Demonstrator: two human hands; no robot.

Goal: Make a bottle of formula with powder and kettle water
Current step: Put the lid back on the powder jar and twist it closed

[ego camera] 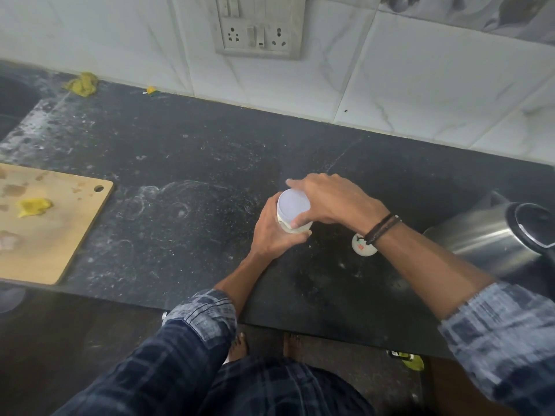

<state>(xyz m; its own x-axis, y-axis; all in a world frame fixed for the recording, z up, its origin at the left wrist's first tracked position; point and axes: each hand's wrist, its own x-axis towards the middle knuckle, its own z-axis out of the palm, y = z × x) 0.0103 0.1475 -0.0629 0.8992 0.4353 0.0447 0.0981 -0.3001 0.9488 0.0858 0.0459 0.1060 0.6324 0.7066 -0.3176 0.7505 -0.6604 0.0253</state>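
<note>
A person at a kitchen counter (180, 175) of black speckled stone, dusted with pale smears and ring marks, holds a small white jar (295, 228) near the middle of the worktop, towards its front edge; the jar stands with its long axis upright, its flat round lid (292, 205) facing straight up at the camera. The left hand (271, 232) wraps the jar's smooth plastic body from the near side, fingers curled round it, hiding the base, so whether it rests on the stone cannot be told. The right hand (333, 202) reaches over from the right, thumb and fingers bent round the lid's rim, a dark braided band (381, 229) on the wrist. Just beyond that wrist lies a small white disc (362, 247) with red print. A brushed steel kettle (486, 235) with a black top stands at the right edge, spout towards the wall. At left, a pale wooden cutting board (60, 235) with a hanging hole carries a yellow scrap (33, 206). White marbled tiles (390, 85) and a grey socket plate (258, 28) back the worktop; a crumpled yellow cloth (81, 84) lies at the far left
</note>
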